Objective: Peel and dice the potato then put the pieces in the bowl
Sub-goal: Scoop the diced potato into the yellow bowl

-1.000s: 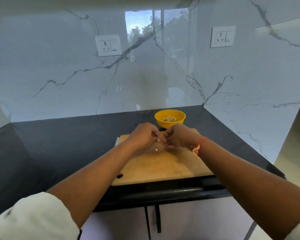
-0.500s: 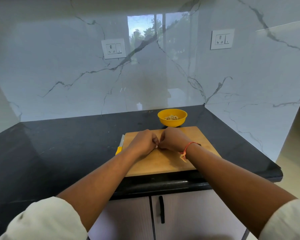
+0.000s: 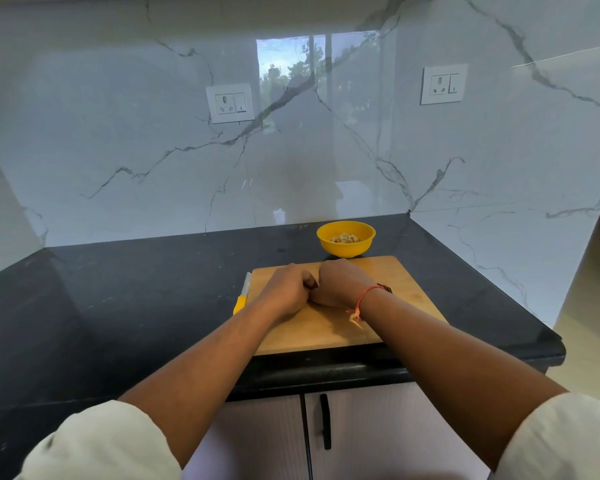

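A yellow bowl (image 3: 346,250) stands on the black counter just behind the wooden cutting board (image 3: 407,294), with diced potato pieces (image 3: 345,238) inside it. My left hand (image 3: 284,293) and my right hand (image 3: 340,282) rest side by side on the middle of the board. Their fingers are curled and the knuckles touch. I see nothing between the fingers, and the palms are hidden. No whole potato or loose piece shows on the board. A knife (image 3: 242,299) with a yellow handle lies along the board's left edge, apart from both hands.
The black counter (image 3: 118,306) stretches left of the board and ends at a rounded front edge. Marble walls close off the back and right side, with two sockets (image 3: 230,103) on them. A cabinet door handle (image 3: 325,420) sits below the counter.
My hands have dropped lower onto the board and drawn back from the bowl. A small white piece seen between them a second ago is no longer visible. The camera view shifted left.
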Motion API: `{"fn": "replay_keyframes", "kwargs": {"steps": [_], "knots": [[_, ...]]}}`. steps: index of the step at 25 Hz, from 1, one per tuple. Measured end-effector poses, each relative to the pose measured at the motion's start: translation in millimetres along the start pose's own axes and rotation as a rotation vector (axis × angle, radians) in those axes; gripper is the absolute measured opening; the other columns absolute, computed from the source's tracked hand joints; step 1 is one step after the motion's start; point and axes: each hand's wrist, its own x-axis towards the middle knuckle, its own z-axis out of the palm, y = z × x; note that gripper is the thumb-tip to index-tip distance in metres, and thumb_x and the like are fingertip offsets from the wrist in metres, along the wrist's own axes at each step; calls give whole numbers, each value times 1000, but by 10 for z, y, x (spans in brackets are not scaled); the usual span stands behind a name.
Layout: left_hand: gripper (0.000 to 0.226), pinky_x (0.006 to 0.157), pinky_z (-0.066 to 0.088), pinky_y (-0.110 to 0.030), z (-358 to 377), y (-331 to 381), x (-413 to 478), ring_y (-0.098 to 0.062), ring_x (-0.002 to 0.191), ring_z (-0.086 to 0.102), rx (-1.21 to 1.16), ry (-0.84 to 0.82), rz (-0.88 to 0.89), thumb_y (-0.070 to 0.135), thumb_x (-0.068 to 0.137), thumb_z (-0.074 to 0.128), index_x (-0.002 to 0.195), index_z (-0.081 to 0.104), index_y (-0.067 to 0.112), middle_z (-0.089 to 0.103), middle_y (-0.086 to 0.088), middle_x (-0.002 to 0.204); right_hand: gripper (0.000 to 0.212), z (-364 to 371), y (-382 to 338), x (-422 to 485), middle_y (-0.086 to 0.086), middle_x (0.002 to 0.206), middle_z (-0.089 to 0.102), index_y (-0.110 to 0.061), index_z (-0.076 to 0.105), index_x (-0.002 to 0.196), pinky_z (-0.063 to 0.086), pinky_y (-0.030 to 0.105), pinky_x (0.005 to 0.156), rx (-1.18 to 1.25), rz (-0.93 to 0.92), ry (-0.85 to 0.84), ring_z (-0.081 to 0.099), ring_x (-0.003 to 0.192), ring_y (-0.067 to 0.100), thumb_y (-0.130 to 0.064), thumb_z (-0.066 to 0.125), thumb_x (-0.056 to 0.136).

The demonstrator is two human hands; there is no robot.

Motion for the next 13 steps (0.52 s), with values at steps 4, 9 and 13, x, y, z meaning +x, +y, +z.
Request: {"fn": "replay_keyframes", "kwargs": {"steps": [4,9,13], "knots": [[29,98,47,-32,-7,-12,9,-22,112,61,-10,-3,-2,5,96,55,114,74,17,70,-4,120,27,48,12,0,-2,73,58,-17,58,80,49,27,70,-1,-24,52,60,77,17,-39,58,96],[27,100,48,-34,15,1,28,-21,112,62,-25,1,-12,6,95,59,112,75,18,71,-3,118,23,63,77,8,-2,75,59,-17,60,83,48,26,68,43,-53,81,59,78,16,-38,61,94],[22,98,46,-30,-6,26,14,-20,109,63,-49,16,-23,9,93,65,110,76,16,73,-2,114,25,31,108,16,1,85,66,-13,69,94,49,25,72,143,-39,74,61,82,16,-38,69,89]]}}
